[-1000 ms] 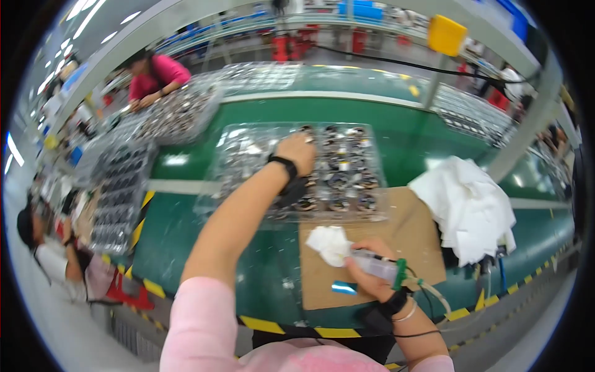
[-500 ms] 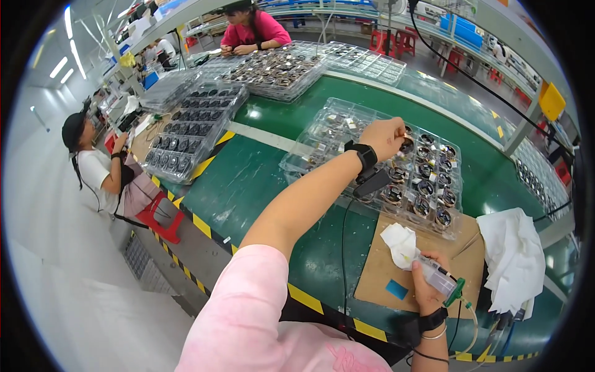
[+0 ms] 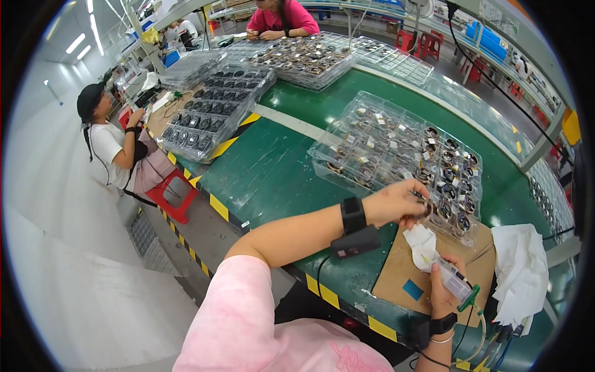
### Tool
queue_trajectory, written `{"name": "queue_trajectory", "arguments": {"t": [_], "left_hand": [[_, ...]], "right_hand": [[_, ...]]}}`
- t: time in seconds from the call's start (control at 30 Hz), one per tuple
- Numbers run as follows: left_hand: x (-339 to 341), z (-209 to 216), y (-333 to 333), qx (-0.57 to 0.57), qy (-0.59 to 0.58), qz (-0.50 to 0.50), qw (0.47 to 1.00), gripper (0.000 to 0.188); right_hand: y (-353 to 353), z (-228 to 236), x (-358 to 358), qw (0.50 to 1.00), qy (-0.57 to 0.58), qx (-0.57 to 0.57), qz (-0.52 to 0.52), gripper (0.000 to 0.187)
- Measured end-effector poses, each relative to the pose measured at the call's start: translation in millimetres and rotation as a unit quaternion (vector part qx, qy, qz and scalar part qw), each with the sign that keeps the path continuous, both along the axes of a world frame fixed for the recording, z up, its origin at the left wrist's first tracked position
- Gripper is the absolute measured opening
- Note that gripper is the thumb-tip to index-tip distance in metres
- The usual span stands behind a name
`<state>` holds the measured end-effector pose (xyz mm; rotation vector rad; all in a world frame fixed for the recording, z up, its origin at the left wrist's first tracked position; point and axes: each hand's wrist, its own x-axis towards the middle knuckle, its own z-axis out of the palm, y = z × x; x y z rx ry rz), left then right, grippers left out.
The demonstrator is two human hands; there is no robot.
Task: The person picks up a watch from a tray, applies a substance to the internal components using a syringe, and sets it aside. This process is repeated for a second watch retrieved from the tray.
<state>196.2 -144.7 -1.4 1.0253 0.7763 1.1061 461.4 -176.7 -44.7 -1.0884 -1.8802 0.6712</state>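
Observation:
My left hand [image 3: 400,203] is closed on a small round dark part [image 3: 423,203], partly hidden by the fingers. It is over the near edge of a clear plastic tray [image 3: 334,141], whose compartments hold several similar round parts with copper-coloured rims and small white tags. In my right hand [image 3: 445,291] is a clear dispensing syringe [image 3: 455,285] with a green cap and a pale hose. The syringe's front end points at a crumpled white tissue [image 3: 421,245] on a brown board [image 3: 392,279].
A blue square [image 3: 413,289] lies on the board. White cloth [image 3: 519,270] is heaped at the right. Trays of black parts [image 3: 204,121] and coppery parts [image 3: 304,59] stand farther back. One person [image 3: 111,146] sits at the left; another in pink [image 3: 297,18] is across the table.
My left hand has come back from the middle of the tray toward its near edge, with a round part in it. My right hand still holds the syringe. The whole view has shifted slightly.

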Motion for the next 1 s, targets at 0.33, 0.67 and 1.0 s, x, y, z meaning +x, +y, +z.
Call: {"name": "queue_trajectory", "arguments": {"t": [0.33,0.67,1.0], "left_hand": [[6,-23,-48,-0.070,0.030,-0.096,0.992,0.015],[2,-37,-53,-0.082,0.011,-0.067,0.994,0.018],[2,-35,-56,-0.089,0.006,-0.104,0.991,0.027]], "right_hand": [[-2,0,0,0.998,0.004,-0.065,-0.024,0.023],[4,-13,11,0.999,-0.034,-0.020,-0.005,0.024],[5,-16,15,0.999,-0.052,-0.008,-0.002,0.025]]}}
